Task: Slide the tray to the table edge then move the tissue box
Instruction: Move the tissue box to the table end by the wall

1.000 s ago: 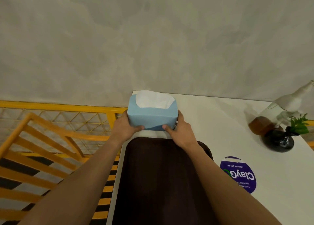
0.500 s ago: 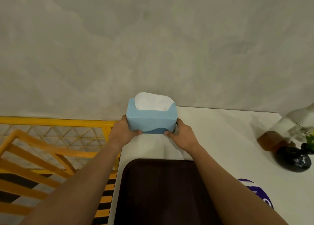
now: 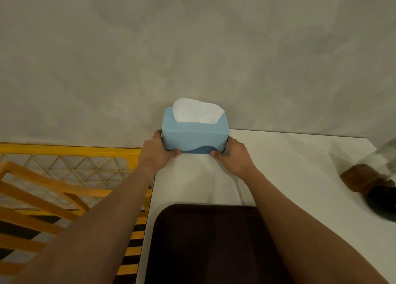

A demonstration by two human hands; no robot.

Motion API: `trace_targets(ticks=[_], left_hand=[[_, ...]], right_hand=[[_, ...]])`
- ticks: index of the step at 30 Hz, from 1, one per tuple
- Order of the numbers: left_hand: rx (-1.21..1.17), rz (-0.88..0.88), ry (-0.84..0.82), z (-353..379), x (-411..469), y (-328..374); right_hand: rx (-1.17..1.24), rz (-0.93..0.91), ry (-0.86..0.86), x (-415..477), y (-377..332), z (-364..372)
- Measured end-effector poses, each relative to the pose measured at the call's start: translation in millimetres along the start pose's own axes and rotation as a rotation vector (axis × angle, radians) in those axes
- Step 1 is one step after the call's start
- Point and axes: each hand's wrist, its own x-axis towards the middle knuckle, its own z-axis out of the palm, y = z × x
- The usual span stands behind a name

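A light blue tissue box (image 3: 194, 133) with white tissue showing at its top is held at the far left corner of the white table (image 3: 289, 166), close to the grey wall. My left hand (image 3: 155, 153) grips its left end and my right hand (image 3: 232, 155) grips its right end. Whether the box rests on the table or hangs just above it I cannot tell. The dark brown tray (image 3: 205, 245) lies on the table near me, between my forearms, its left side along the table's left edge.
A grey wall (image 3: 192, 48) backs the table. A yellow mesh railing (image 3: 70, 155) and orange wooden slats (image 3: 36, 193) stand left of the table. A blurred bottle with brown liquid (image 3: 364, 174) and a dark round vase (image 3: 383, 200) sit at the right edge of view.
Both hands have carried the tissue box away from the tray toward the wall, to the table's far left corner. A bare strip of table now shows between box and tray.
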Motion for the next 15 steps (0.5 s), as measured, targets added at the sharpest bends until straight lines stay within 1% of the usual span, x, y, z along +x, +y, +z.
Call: trace_targets(ticks=[5,15], left_hand=[[-0.004,-0.004,0.005,-3,8,-1],[-0.021,-0.021,0.033,3,9,-6]], right_hand=[[-0.025,0.023,-0.032,7,-2,-1],[-0.029,-0.018,-0.059,5,-2,-4]])
